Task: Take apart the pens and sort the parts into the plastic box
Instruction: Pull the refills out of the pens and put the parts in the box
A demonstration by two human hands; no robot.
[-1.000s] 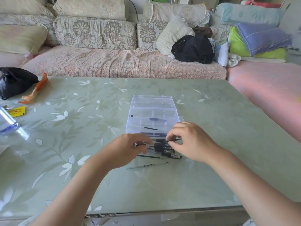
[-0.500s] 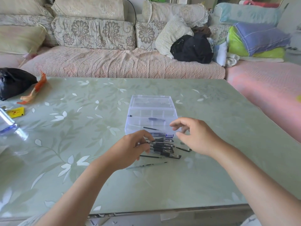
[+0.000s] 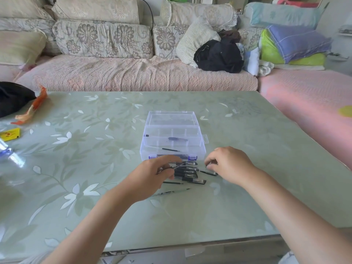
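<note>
The clear plastic box (image 3: 172,155) stands open mid-table, its lid laid back. Its compartments hold a blue part (image 3: 175,139), a thin refill (image 3: 168,149) and a small black piece (image 3: 147,135). Just in front of it lies a pile of black pens (image 3: 188,173). My left hand (image 3: 152,178) pinches a thin pen piece (image 3: 178,165) that points up-right over the pile. My right hand (image 3: 231,164) hovers to the right, fingers curled over a black cap (image 3: 209,173) on the table; whether it grips anything is unclear. Two loose refills (image 3: 172,192) lie nearer me.
At the table's left edge are a black bag (image 3: 11,98), an orange wrapper (image 3: 31,109), a yellow card (image 3: 10,133) and a clear bottle (image 3: 10,156). A sofa (image 3: 133,73) with cushions runs behind the table. The table's front edge (image 3: 190,244) is close to me.
My hands pulled apart from one pen. A black cap came to lie right of the pile. My right hand rose open over the box, then dropped down beside that cap.
</note>
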